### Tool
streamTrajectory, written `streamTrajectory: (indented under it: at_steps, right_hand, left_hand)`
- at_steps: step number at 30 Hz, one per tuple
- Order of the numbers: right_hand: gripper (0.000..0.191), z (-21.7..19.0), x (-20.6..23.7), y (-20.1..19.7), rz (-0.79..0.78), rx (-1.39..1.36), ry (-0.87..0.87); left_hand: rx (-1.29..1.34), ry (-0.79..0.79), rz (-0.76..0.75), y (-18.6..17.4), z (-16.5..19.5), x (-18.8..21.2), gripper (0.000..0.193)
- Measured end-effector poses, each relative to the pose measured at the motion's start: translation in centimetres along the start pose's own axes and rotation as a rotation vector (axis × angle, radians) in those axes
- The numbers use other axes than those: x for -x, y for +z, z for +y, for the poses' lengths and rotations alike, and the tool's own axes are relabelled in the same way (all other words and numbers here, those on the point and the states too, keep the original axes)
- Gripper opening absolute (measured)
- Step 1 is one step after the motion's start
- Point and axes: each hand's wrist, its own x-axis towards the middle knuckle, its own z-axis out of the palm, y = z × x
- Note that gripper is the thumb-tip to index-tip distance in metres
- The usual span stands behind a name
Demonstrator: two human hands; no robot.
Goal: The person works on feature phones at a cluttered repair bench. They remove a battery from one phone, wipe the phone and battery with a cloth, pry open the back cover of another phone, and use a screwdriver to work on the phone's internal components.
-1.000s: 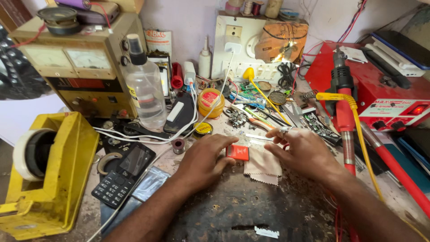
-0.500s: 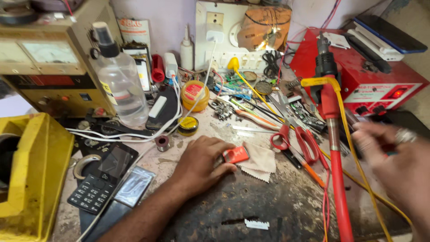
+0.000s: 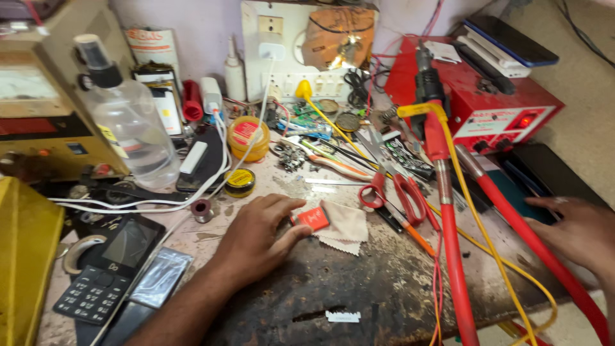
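Observation:
My left hand (image 3: 259, 237) rests palm down on the worn bench and pinches a small orange rectangular part (image 3: 312, 218) between thumb and fingers. The part lies against a small beige cloth (image 3: 343, 227). My right hand (image 3: 573, 234) is far to the right, fingers spread, reaching over a dark flat panel (image 3: 535, 186) beside the red box; it holds nothing. A thick red hose (image 3: 451, 256) and a yellow cable (image 3: 493, 256) run between the two hands.
Red-handled scissors (image 3: 394, 189) lie right of the cloth. A red power unit (image 3: 487, 96), a clear spray bottle (image 3: 131, 125), yellow tins (image 3: 246, 138), a keypad phone (image 3: 109, 269), a loose battery (image 3: 160, 277) and a small blade (image 3: 343, 316) crowd the bench.
My right hand left the orange part and swung far right to the dark panel. My left hand stayed on the part. The view shifted rightwards.

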Motion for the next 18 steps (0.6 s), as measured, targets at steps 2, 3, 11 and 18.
streamTrajectory:
  at_steps: [2, 3, 11, 18]
  right_hand:
    - [0.068, -1.2, 0.5, -1.1, -0.082, 0.197, 0.093]
    - [0.070, -1.7, 0.6, -1.4, -0.016, 0.186, 0.028]
    - [0.065, -0.6, 0.9, -1.2, 0.095, 0.002, 0.005]
    - [0.041, 3.9, 1.7, 2.2, 0.641, -0.329, -0.126]
  left_hand:
    - [0.007, 0.021, 0.002, -0.2, 0.2, 0.0, 0.046]
    - [0.005, 0.031, 0.009, -0.3, 0.2, 0.0, 0.046]
    - [-0.015, 0.024, -0.023, -0.5, 0.1, 0.0, 0.047]
    - [-0.033, 0.042, 0.004, -0.3, 0.0, 0.1, 0.047]
